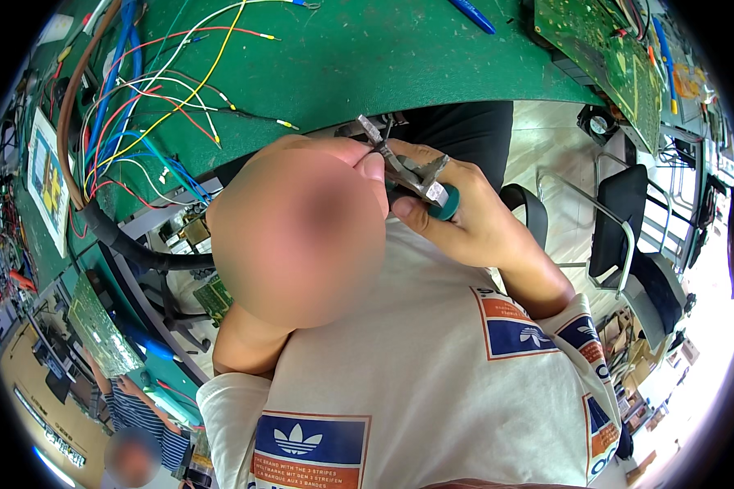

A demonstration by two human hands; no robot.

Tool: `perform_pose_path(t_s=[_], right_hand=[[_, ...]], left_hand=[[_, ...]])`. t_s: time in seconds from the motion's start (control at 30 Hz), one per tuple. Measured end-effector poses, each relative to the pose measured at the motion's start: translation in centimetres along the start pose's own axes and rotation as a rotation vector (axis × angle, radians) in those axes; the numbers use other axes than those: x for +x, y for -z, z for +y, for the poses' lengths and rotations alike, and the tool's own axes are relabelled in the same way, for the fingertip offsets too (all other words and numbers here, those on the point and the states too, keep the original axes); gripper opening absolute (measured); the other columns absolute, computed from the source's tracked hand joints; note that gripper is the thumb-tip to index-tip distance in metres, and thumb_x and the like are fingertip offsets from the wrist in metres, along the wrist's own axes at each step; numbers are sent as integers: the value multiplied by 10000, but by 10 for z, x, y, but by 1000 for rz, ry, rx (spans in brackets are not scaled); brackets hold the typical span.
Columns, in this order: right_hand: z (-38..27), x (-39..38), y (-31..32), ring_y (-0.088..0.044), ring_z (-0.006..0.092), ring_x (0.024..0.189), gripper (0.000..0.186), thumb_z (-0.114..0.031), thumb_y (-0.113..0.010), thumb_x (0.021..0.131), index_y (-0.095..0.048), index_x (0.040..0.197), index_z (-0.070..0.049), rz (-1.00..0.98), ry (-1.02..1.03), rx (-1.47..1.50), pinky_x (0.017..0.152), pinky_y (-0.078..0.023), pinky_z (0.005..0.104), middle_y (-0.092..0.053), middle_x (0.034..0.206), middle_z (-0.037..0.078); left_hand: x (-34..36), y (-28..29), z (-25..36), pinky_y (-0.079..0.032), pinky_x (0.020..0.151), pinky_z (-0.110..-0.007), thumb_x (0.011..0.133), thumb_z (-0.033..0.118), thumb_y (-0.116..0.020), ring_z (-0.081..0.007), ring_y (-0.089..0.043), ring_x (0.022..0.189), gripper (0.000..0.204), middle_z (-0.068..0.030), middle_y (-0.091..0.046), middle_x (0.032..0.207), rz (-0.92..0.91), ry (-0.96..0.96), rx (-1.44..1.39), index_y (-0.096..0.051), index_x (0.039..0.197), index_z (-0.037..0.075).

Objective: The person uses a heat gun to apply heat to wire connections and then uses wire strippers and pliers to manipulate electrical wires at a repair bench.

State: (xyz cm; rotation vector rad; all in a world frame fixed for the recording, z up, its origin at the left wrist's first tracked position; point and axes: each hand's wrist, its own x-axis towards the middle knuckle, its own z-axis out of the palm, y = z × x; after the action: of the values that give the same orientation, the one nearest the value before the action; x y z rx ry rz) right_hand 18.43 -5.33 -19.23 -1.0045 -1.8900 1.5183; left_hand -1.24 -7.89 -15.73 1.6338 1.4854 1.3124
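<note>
In front of my chest, my right hand [473, 208] is wrapped round metal pliers [412, 175] with a green handle end. Their jaws point up and away, toward the edge of the green bench. My left hand [365, 156] is closed beside the jaws, its thumb and fingertips pinched together. What it pinches is too small to make out; a thin dark end shows near the jaws. A round blur hides most of that hand and its wrist. A thick black cable sleeve [130, 244] runs in from the left and passes behind the blur.
Loose red, white, yellow and blue wires [167, 102] with ferruled ends lie across the green bench [342, 65]. A blue pen [473, 15] lies at the far edge. Circuit boards [607, 57] stand right, black chairs [620, 220] beyond. A person in a striped shirt [143, 424] is lower left.
</note>
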Motion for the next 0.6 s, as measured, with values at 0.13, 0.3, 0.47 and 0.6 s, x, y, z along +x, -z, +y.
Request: perform_pose_path(t_s=[0.13,0.3,0.47,0.6], right_hand=[[0,-1,-1,-628,413,1246,541,-50,-688,910,-531,1410,83,1,-37,1,1055,-490,421,-636,1328,295],[-2,-1,-2,-644,412,1225,551,-44,-686,905,-523,1415,84,-3,-54,-2,1038,-503,418,-643,1315,297],[-2,-1,-3,-640,418,1226,555,-45,-690,904,-523,1418,78,10,-52,12,1035,-504,419,-638,1321,300],[-2,-2,-1,-667,331,1171,527,-29,-702,911,-541,1399,88,22,-10,-61,1018,-500,396,-667,1289,251]], left_hand=[[1,2,-2,-538,621,-300,842,14,-795,-200,-676,692,117,-71,-721,815,-6,-48,34,-696,900,33],[-1,1,-3,-541,625,-303,803,2,-808,-207,-678,703,172,-81,-725,828,19,-12,27,-688,926,22],[0,1,-8,-541,623,-300,773,-8,-822,-205,-677,699,203,-91,-722,831,13,-42,19,-685,919,19],[-1,1,-9,-536,621,-292,768,-11,-830,-199,-677,699,210,-85,-711,824,8,-13,18,-684,916,22]])
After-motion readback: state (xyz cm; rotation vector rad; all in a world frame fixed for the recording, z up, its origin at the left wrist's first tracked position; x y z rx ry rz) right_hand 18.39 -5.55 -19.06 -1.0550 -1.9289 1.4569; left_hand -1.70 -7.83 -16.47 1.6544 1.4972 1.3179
